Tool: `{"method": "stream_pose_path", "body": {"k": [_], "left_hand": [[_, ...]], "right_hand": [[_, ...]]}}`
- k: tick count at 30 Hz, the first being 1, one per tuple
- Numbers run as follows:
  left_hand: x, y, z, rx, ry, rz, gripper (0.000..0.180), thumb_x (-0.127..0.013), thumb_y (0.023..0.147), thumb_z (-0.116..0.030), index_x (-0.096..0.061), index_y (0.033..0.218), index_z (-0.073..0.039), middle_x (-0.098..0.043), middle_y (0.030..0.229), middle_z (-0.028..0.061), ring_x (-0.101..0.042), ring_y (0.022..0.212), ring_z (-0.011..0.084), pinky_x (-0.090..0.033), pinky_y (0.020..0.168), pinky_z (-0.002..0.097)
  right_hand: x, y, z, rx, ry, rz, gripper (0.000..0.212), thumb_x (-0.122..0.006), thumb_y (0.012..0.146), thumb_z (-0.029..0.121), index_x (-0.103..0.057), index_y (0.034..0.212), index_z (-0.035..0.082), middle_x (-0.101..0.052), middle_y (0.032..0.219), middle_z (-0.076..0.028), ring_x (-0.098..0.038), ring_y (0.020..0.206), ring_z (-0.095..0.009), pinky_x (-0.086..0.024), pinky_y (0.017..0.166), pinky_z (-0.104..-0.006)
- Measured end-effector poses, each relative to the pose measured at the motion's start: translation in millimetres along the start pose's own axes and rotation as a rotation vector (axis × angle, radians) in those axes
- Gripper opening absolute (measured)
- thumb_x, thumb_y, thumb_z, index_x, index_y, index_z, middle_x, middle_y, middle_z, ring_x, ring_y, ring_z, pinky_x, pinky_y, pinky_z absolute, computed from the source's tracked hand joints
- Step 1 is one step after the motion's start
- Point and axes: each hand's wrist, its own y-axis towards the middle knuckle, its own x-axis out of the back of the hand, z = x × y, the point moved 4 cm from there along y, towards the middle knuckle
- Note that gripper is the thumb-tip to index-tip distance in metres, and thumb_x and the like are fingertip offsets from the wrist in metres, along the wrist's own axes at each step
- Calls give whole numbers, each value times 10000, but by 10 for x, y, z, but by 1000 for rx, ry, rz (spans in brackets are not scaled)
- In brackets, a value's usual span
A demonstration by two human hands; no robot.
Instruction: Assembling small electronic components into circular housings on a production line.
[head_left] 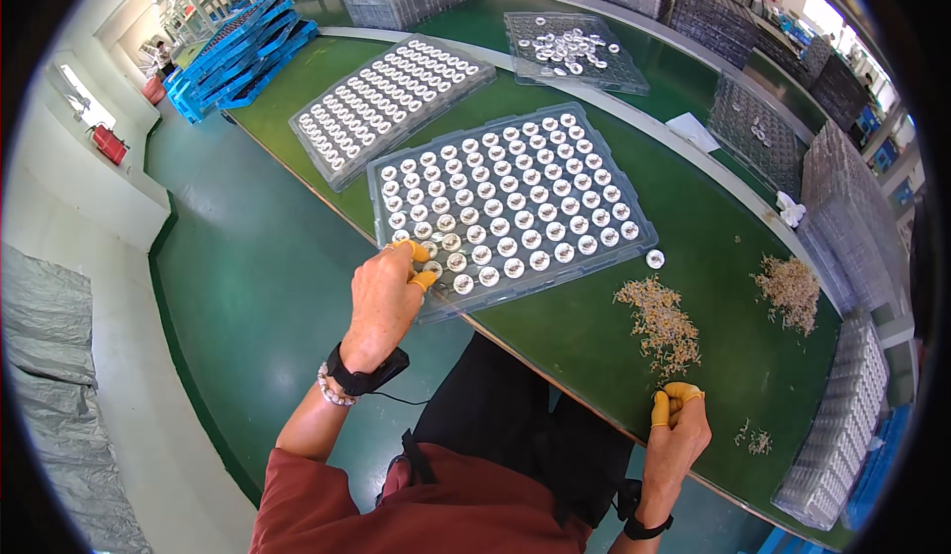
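Note:
My left hand (381, 292) is at the near left corner of a clear plastic tray (515, 292). Its thumb and finger, in yellow finger cots, close around a small white round part (433, 269) there. Rows of similar white discs with dark centres fill the tray's pockets. Over the table's near edge, my right hand (679, 440) has its yellow-capped thumb and finger pinched together. Whatever is between those tips is too small to make out. Just beyond them lies a loose pile of tiny pale and orange pieces (659, 326).
A second filled tray (396, 108) lies behind, at the left. Farther back, another tray (575, 54) carries loose discs. One disc (655, 259) sits on the green table (555, 331). A second pile of tiny pieces (788, 295) and stacked trays (837, 425) are at the right.

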Motion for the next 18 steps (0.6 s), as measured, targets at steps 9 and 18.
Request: {"method": "stream_pose_path", "body": {"k": [9, 18], "left_hand": [[-116, 3, 28, 0, -82, 62, 197, -760, 735, -42, -636, 879, 11, -664, 700, 141, -621, 536, 211, -485, 515, 331], [89, -52, -56, 279, -475, -15, 126, -654, 822, 63, -624, 939, 28, -651, 795, 35, -610, 719, 93, -477, 626, 223]], "right_hand": [[241, -49, -210, 97, 88, -90, 146, -623, 829, -78, -611, 951, -2, -567, 851, -71, -542, 715, -142, -447, 627, -250], [259, -58, -480, 11, 110, -203, 164, -672, 835, -21, -654, 993, 19, -629, 853, -72, -574, 686, -131, -473, 620, -262]]}}
